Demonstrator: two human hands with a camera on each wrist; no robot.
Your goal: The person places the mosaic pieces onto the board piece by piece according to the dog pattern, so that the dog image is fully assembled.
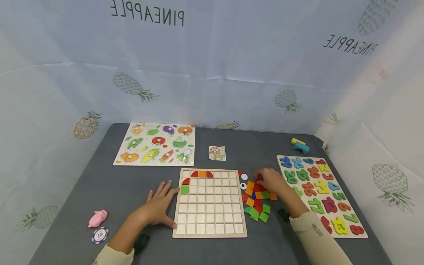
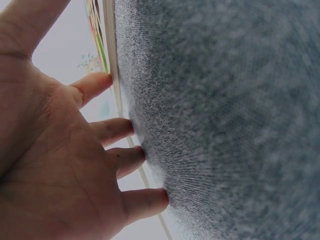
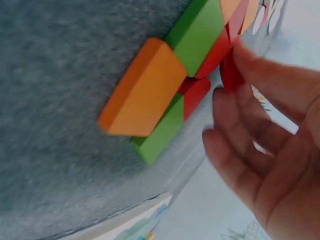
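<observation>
A square wooden grid board (image 1: 198, 237) lies in the middle of the table. Red rounded pieces flank an orange square (image 1: 202, 174) in its top row; another red piece (image 1: 186, 181) sits above a green square (image 1: 184, 189) at its left edge. My left hand (image 1: 157, 208) has its fingers spread, thumb and index fingertip at the board's left edge, the other fingertips on the table in the left wrist view. Over the loose pieces right of the board, my right hand (image 1: 272, 181) pinches a red piece (image 3: 230, 73) between thumb and fingers.
Loose orange, green and red pieces (image 1: 264, 216) lie beside the board, with white discs (image 1: 244, 176). A pattern card (image 1: 217, 153) lies behind it. Vegetable puzzle (image 1: 154, 144) back left; character puzzle (image 1: 318, 195) right; two blocks (image 1: 300, 147) behind. A pink pig (image 1: 97, 218) and chip (image 1: 99, 235) lie left.
</observation>
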